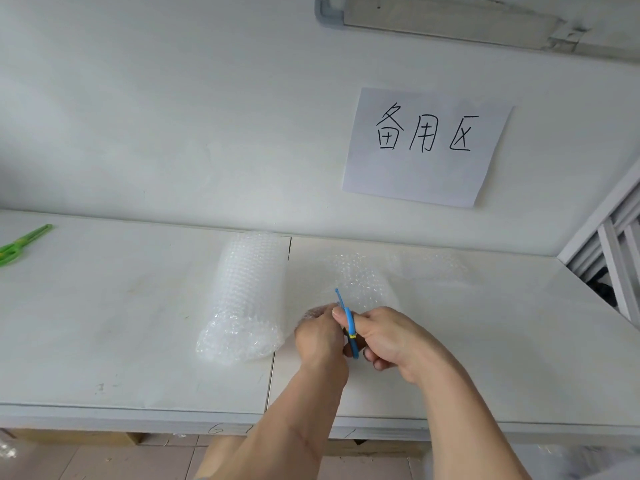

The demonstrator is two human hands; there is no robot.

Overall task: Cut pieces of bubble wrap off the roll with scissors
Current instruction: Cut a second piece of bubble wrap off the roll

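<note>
A roll of clear bubble wrap (244,299) lies on the white table (104,323), its loose sheet (360,278) pulled out flat to the right. My right hand (391,337) grips small blue scissors (348,323), blades pointing away from me over the sheet's near edge. My left hand (320,336) pinches the near edge of the sheet just left of the blades. Whether the blades are open is hard to tell.
Green scissors (20,245) lie at the table's far left. A paper sign with handwritten characters (424,147) hangs on the white wall behind. A cut piece of bubble wrap (429,265) lies at the back right. A white metal rack (616,258) stands to the right.
</note>
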